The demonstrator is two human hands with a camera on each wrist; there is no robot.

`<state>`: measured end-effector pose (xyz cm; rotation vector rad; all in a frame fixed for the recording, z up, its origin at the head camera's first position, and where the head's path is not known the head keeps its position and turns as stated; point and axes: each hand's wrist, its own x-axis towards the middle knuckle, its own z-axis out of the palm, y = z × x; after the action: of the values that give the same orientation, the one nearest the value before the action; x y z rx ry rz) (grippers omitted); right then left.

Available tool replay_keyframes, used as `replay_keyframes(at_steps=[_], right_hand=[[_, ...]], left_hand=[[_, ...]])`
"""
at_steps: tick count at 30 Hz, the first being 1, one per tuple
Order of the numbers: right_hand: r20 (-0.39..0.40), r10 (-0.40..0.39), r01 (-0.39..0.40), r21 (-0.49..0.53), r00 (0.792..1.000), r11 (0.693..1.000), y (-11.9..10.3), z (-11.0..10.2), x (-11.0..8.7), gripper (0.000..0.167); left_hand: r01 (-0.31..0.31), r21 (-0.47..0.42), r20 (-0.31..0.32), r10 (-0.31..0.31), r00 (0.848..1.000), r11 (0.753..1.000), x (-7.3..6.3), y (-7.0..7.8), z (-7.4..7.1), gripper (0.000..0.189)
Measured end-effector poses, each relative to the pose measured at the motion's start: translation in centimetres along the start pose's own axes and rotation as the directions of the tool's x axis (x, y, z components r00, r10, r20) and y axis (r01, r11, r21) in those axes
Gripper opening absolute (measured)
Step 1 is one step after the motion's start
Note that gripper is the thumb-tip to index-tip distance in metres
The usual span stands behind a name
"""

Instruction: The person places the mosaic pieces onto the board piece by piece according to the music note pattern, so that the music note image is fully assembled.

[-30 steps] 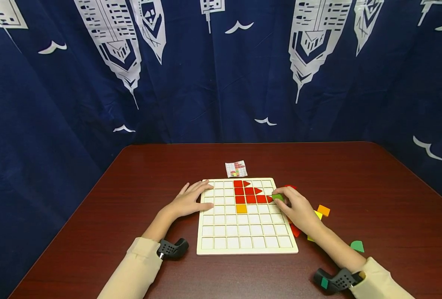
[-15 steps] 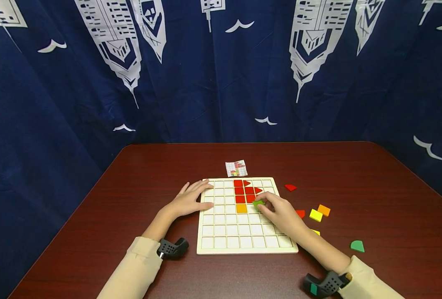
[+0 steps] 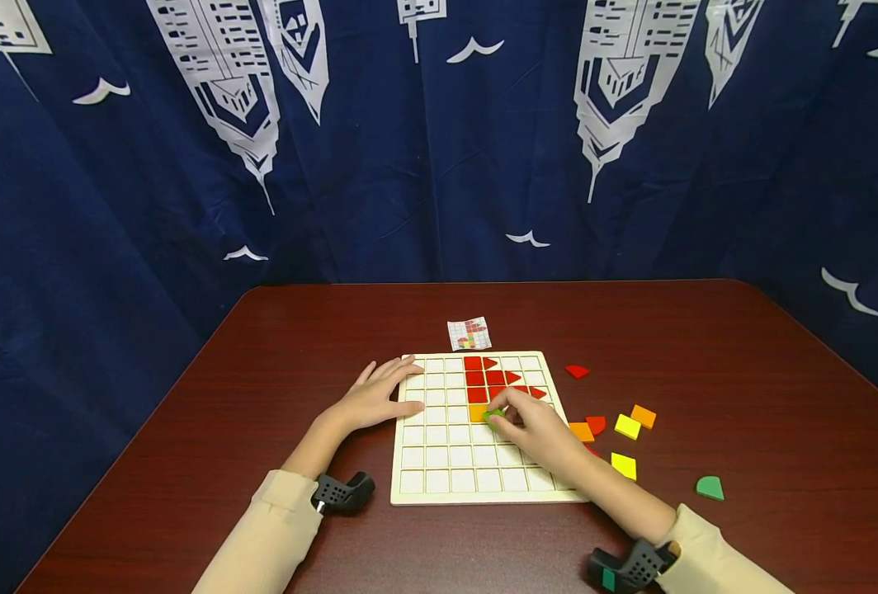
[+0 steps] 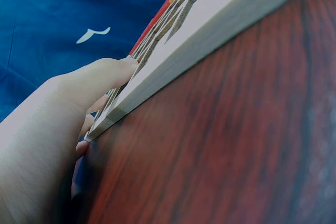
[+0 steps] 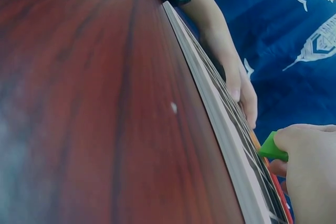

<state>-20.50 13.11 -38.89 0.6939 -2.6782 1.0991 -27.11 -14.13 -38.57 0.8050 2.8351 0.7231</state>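
Observation:
A white gridded board (image 3: pixel 439 478) lies on the table, with several red tiles (image 3: pixel 474 379) set in its upper rows. Below them is one orange square tile (image 3: pixel 477 413). My right hand (image 3: pixel 539 431) pinches a light green tile (image 5: pixel 273 148) between thumb and finger, over the cell just right of the orange tile; whether it touches the board cannot be told. My left hand (image 3: pixel 375 399) rests on the board's left edge, fingers extended. In the left wrist view its thumb (image 4: pixel 118 72) lies along the board's rim.
A small printed card (image 3: pixel 469 333) lies behind the board. Right of the board are loose red (image 3: pixel 577 372), orange (image 3: pixel 643 417) and yellow tiles (image 3: pixel 623 466), plus a rounded green tile (image 3: pixel 710 487). A blue curtain (image 3: pixel 439 181) hangs behind the table.
My right hand has carried the green tile left from the board's right edge to beside the orange tile. That uncovered loose tiles at the right. My left hand has stayed put.

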Motion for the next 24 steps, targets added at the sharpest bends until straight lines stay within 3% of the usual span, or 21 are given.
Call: replay_keyframes(at_steps=[17,24], right_hand=[[0.034,-0.016,0.015,0.035,0.999,0.999,-1.4,1.1,0.4,0.009],[0.027,0.061,-0.062,0.022,0.998,0.998,-1.4,1.2,0.5,0.008]], left_hand=[[0.016,0.009,-0.003,-0.016,1.0,1.0,0.1,-0.2,0.2,0.063],[0.009,-0.004,-0.004,-0.009,1.0,1.0,0.1,-0.1,0.1,0.062]])
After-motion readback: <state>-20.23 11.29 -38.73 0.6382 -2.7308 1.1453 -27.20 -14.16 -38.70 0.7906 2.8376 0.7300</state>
